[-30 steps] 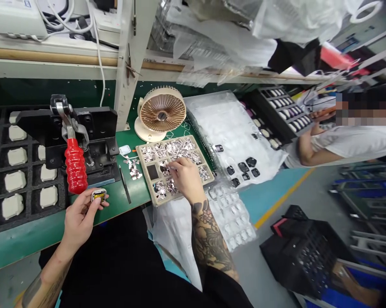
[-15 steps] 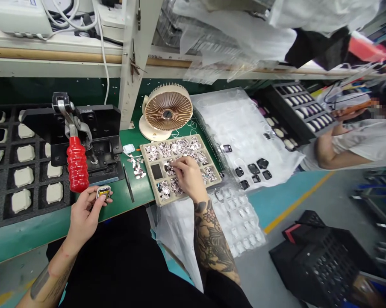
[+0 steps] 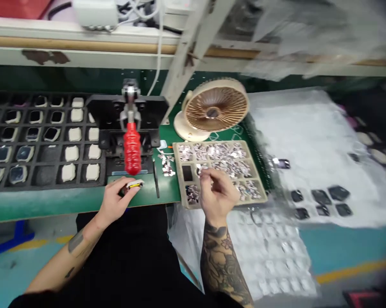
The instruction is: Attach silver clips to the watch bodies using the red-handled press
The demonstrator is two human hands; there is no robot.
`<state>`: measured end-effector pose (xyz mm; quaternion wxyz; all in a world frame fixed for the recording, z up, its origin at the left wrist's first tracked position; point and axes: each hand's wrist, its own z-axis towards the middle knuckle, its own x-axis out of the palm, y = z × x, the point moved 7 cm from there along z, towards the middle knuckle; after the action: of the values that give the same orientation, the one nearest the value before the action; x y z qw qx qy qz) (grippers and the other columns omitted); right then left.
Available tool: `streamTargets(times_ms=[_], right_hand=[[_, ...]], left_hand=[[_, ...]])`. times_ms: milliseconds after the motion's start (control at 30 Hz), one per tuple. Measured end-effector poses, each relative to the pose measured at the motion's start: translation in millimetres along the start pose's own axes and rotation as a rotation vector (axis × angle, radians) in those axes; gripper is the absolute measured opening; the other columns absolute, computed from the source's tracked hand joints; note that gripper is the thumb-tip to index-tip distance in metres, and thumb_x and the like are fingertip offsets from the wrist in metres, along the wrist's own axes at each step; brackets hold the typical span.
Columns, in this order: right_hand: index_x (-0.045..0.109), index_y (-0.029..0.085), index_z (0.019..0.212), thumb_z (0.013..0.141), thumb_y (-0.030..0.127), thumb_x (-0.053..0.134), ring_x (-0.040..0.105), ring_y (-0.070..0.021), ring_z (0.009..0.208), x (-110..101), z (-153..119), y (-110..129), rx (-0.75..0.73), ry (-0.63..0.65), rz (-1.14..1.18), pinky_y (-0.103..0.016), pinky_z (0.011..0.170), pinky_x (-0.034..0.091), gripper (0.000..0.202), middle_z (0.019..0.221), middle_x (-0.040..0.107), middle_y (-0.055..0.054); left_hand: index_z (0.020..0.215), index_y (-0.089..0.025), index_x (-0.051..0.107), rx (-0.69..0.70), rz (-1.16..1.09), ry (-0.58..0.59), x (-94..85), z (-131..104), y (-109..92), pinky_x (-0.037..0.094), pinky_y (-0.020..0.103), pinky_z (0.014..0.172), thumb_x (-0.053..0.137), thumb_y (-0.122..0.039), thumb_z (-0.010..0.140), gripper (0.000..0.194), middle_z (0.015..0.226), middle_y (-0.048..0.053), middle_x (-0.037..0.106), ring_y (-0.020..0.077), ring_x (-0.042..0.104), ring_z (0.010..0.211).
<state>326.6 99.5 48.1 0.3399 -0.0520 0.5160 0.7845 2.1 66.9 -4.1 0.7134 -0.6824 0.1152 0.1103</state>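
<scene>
Between the thumb and fingers of my left hand (image 3: 117, 199) is a small watch case (image 3: 135, 185) with a yellow part inside, tilted near the table's front edge. My right hand (image 3: 217, 191) is over the beige compartment tray (image 3: 180, 188), its thumb and index finger pinched together; whatever they hold is too small to make out. Small silvery pieces (image 3: 228, 164) fill most of the tray's compartments, and one holds a dark square (image 3: 187, 173). More loose pieces (image 3: 167, 164) lie left of the tray, beside black tweezers (image 3: 156, 179).
A press with a red handle (image 3: 132, 149) stands behind my left hand. Left of it, a dark foam tray (image 3: 48, 171) holds several watch cases. A beige fan (image 3: 215, 107) stands behind the compartment tray. Black parts (image 3: 321, 196) lie on white sheeting (image 3: 289, 128) at the right.
The view has swung left, showing more of the foam tray. My left hand has tipped the watch case nearly edge-on. My right hand has lifted off the pieces, fingers curled in.
</scene>
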Motion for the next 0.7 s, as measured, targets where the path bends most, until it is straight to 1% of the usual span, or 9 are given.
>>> streamTargets(times_ms=[67,133,200,233,367,433,500,600,700], right_hand=[[0.082,0.027,0.11,0.1,0.031,0.074,0.076,-0.0219,0.088,28.1,-12.2,14.4,0.043,0.124,0.199,-0.039,0.083,0.061,0.013,0.099,0.079,-0.005],[0.082,0.028,0.113,0.099,0.03,0.077,0.076,-0.0219,0.087,57.2,-24.6,31.1,0.063,0.265,0.319,-0.04,0.082,0.063,0.015,0.097,0.08,-0.004],[0.083,0.029,0.11,0.1,0.029,0.076,0.074,-0.021,0.082,80.7,-33.6,47.3,0.049,0.363,0.354,-0.039,0.08,0.062,0.012,0.091,0.078,-0.003],[0.084,0.03,0.108,0.101,0.029,0.075,0.072,-0.0207,0.081,89.6,-36.0,54.2,0.036,0.39,0.352,-0.039,0.079,0.062,0.011,0.09,0.077,-0.003],[0.087,0.031,0.104,0.101,0.032,0.076,0.072,-0.0213,0.092,117.6,-38.4,71.4,-0.009,0.522,0.332,-0.039,0.083,0.063,0.011,0.099,0.075,-0.005],[0.087,0.03,0.103,0.102,0.033,0.075,0.073,-0.0207,0.094,126.1,-39.4,74.0,-0.018,0.592,0.34,-0.038,0.085,0.063,0.012,0.099,0.075,-0.005],[0.087,0.029,0.102,0.102,0.032,0.074,0.073,-0.0202,0.092,128.8,-40.3,74.0,-0.025,0.618,0.337,-0.038,0.085,0.063,0.013,0.099,0.075,-0.005],[0.087,0.029,0.105,0.102,0.03,0.074,0.073,-0.0196,0.092,126.1,-40.1,74.6,-0.06,0.612,0.312,-0.037,0.084,0.063,0.013,0.101,0.075,-0.005],[0.086,0.029,0.105,0.103,0.027,0.073,0.072,-0.0192,0.091,123.2,-37.7,77.8,-0.103,0.642,0.299,-0.036,0.083,0.062,0.014,0.1,0.074,-0.005]], left_hand=[[0.11,-0.021,0.082,0.02,0.009,0.006,0.8,2.7,-5.2,0.051,0.032,0.072,0.072,-0.042,0.105,0.024,0.096,0.008,0.079,0.0194,0.065,0.076],[0.11,-0.021,0.082,0.033,0.011,0.013,1.1,3.5,-7.9,0.049,0.032,0.072,0.07,-0.041,0.106,0.023,0.096,0.008,0.078,0.0191,0.064,0.076],[0.111,-0.02,0.081,0.045,0.016,0.027,2.1,2.4,-9.1,0.048,0.032,0.072,0.069,-0.04,0.107,0.023,0.095,0.008,0.076,0.0186,0.062,0.076],[0.112,-0.02,0.081,0.05,0.02,0.032,2.7,1.6,-9.4,0.048,0.032,0.072,0.069,-0.04,0.107,0.024,0.094,0.007,0.075,0.0181,0.061,0.075],[0.11,-0.02,0.079,0.071,0.025,0.041,4.1,-0.5,-10.5,0.045,0.03,0.068,0.069,-0.042,0.107,0.025,0.086,0.004,0.068,0.0162,0.056,0.07],[0.105,-0.02,0.078,0.084,0.026,0.047,4.3,-0.2,-11.5,0.043,0.03,0.068,0.069,-0.042,0.108,0.024,0.083,0.002,0.064,0.0158,0.054,0.07],[0.099,-0.019,0.076,0.092,0.031,0.063,4.8,0.6,-12.4,0.041,0.03,0.068,0.069,-0.041,0.107,0.024,0.08,0.001,0.06,0.0154,0.052,0.069],[0.094,-0.019,0.073,0.088,0.031,0.096,5.7,1.5,-12.9,0.039,0.03,0.067,0.067,-0.04,0.108,0.025,0.077,-0.001,0.056,0.0146,0.049,0.067],[0.09,-0.019,0.07,0.087,0.037,0.13,7.3,1.5,-13.5,0.037,0.03,0.066,0.066,-0.04,0.108,0.027,0.075,-0.002,0.054,0.014,0.047,0.066]])
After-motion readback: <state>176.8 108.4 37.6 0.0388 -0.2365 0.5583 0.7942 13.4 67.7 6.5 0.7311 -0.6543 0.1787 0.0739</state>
